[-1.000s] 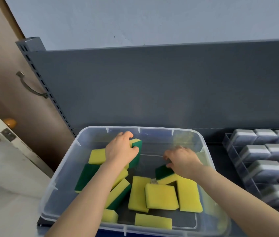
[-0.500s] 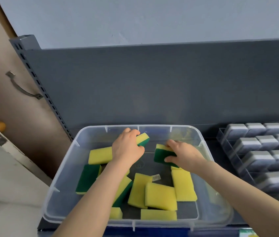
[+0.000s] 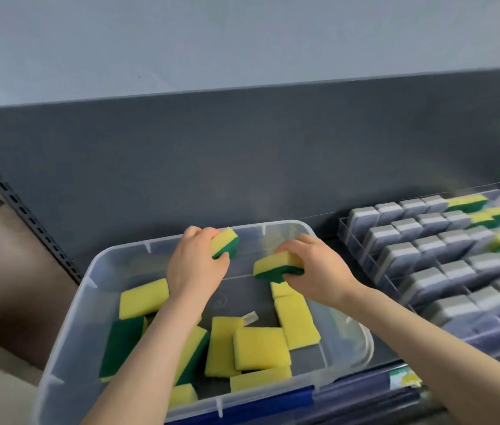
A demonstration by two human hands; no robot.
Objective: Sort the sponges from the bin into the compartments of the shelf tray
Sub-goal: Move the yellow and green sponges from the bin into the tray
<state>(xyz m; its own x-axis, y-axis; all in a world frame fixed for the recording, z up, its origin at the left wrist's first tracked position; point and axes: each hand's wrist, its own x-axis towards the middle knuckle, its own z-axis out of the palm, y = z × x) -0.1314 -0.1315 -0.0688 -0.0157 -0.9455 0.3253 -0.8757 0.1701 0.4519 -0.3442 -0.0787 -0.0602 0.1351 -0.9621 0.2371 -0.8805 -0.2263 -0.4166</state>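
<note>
Both loaded. Left grip (image 3: 196, 266) is curled round the left sponge (image 3: 226, 242) at 12 o'clock in the bin (image 3: 67, 332), with the thumb on the green edge and the fingers over the yellow. Right grip (image 3: 319, 268) pinches the right sponge (image 3: 276, 265) by its 3 o'clock end, at about 1 o'clock in the bin, yellow face up and green pad down. Both sponges look lifted clear of the loose sponges (image 3: 261, 348) on the bin floor, and plenty of those are left, so it's early-to-mid task by my read.

The tray (image 3: 345, 228) sits at 3 o'clock of the bin, just beside it. Its rows are mostly packed with grey sponges (image 3: 400, 256). Green-yellow ones (image 3: 469, 202) stand at the far ends of the rows, toward 2 o'clock. That edge is blurred and I can't tell which slots are free.

The step in hand, as I judge it, is carrying both to the tray. How I'd run it:
- Lift over the bin rim before swinging to 3 o'clock, so nothing clips the wall.
- Hold lightly. Foam squashes, and a squeezed sponge springs out of a slot.
- Seat the right sponge first, since it's nearer. Keep the left one parked above.
- Turn each on edge to match the green-yellow ones, and put it next to them, not among the grey.
- Come in from above, because a sideways push could topple the grey rows.
</note>
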